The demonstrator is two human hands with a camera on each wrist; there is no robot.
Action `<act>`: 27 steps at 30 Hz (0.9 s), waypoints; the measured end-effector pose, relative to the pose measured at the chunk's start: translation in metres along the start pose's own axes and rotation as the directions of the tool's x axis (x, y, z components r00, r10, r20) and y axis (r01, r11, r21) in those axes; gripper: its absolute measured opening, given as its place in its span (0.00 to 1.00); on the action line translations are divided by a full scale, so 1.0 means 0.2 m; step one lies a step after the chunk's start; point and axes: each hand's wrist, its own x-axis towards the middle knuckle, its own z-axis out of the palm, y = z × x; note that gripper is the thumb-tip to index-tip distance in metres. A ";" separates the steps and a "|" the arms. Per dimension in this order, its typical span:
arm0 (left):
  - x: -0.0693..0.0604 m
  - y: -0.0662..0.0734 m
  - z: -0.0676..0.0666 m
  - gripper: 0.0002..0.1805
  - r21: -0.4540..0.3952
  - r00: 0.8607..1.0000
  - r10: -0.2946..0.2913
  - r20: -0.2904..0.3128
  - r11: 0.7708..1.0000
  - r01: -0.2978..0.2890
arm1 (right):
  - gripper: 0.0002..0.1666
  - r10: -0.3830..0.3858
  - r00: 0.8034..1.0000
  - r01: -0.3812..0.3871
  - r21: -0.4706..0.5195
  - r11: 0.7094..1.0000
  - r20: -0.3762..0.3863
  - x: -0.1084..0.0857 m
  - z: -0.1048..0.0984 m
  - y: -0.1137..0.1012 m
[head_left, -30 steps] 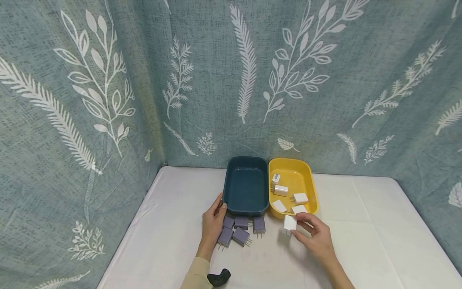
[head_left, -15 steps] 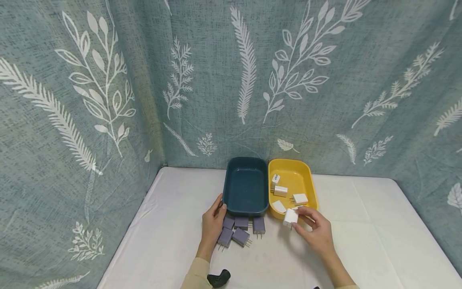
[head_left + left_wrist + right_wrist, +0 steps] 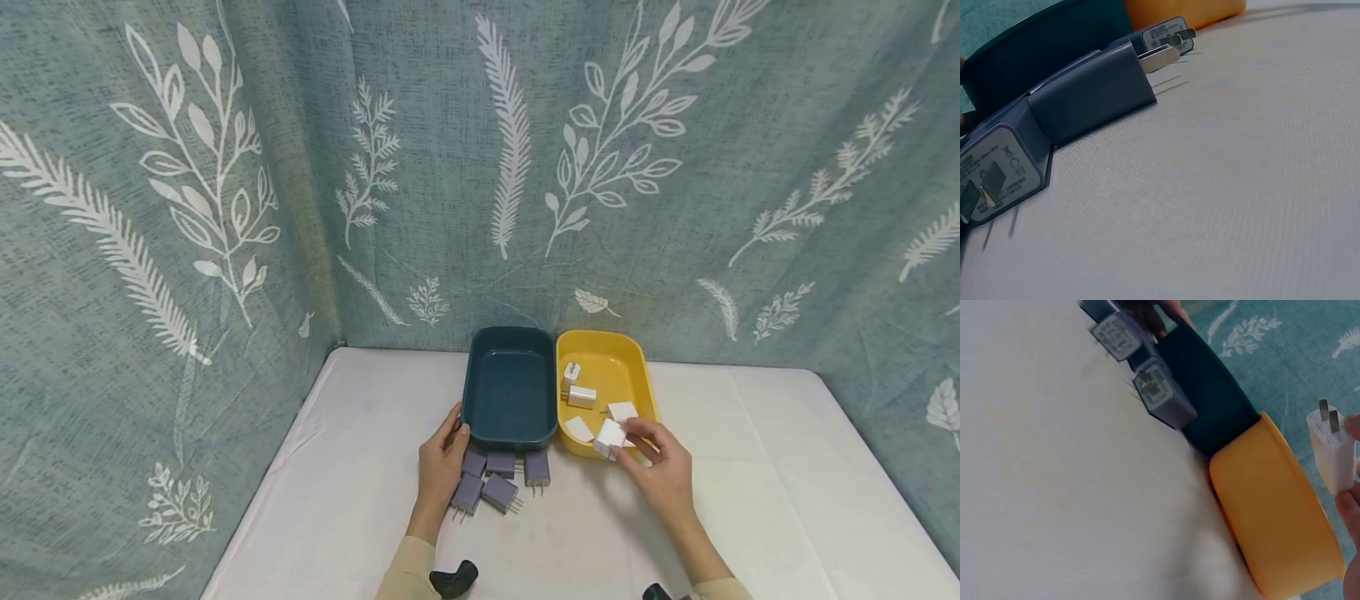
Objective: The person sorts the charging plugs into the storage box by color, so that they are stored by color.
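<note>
one white charger (image 3: 610,438) pinched by right hand (image 3: 663,473)

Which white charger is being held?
The white charger pinched in the right hand by the near rim of the yellow tray; the other visible white chargers lie inside that tray.

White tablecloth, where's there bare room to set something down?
Free: the white tablecloth left of the left hand, and right of the yellow rounded tray and right hand; inside the navy rounded tray. Crowded: the yellow tray, holding white boxy chargers, and the navy tray's near side, where five purple boxy chargers lie.
</note>
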 end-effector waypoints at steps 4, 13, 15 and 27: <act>0.03 -0.11 0.02 0.24 -0.006 0.999 0.015 -0.033 1.000 -0.015 | 0.24 0.034 0.999 -0.034 -0.051 0.998 -0.004 0.02 0.00 -0.10; 0.01 -0.03 0.02 0.24 0.002 0.999 0.021 -0.025 1.000 -0.021 | 0.23 0.058 0.998 -0.060 -0.079 0.995 -0.022 0.05 0.01 -0.17; 0.00 0.01 0.01 0.24 0.017 0.999 0.033 -0.014 0.999 -0.033 | 0.23 0.059 0.998 -0.061 -0.083 0.995 -0.028 0.06 0.01 -0.16; 0.05 -0.16 0.04 0.24 -0.017 0.999 0.020 -0.045 1.000 -0.021 | 0.24 0.095 0.994 -0.102 -0.137 0.985 -0.058 0.14 -0.01 0.03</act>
